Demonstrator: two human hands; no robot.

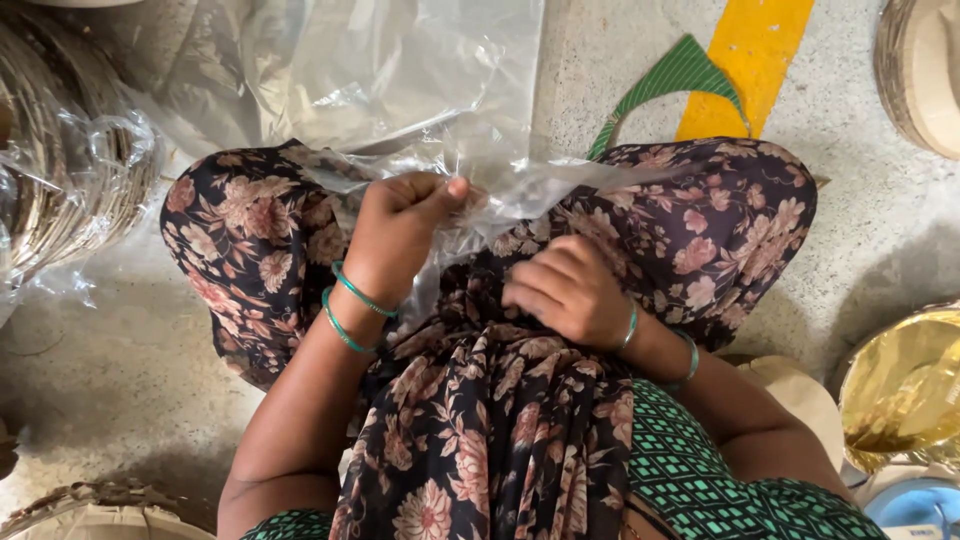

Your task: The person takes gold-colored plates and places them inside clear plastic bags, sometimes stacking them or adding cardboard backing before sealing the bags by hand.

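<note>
The left hand (pixel 400 225), just left of the middle of the frame, is clenched into a fist around a clear plastic bag (pixel 400 70), thumb pressed against the gathered film at the top of the fist. From there the bag spreads upward into the upper middle of the frame, lying crumpled and glossy across the concrete floor (pixel 870 220), while a twisted strip of it runs right over the knee. The right hand (pixel 570 290), at the centre of the frame, has its fingers curled inward against the dark floral cloth (pixel 480 420) draped over the lap; whether it pinches the edge of the plastic or only the fabric cannot be told. Both wrists wear thin green bangles (pixel 355 305). At the left edge sits a plastic-wrapped stack of ribbed brown discs (pixel 60 170). In the upper right a yellow painted stripe (pixel 745 60) crosses the floor, with a green striped strap (pixel 670 80) arching just beside it. A stack of pale round discs (pixel 925 70) fills the upper right corner, and a shiny gold round plate (pixel 900 385) lies at the lower right edge, above a blue object (pixel 915 505) in the corner.
</note>
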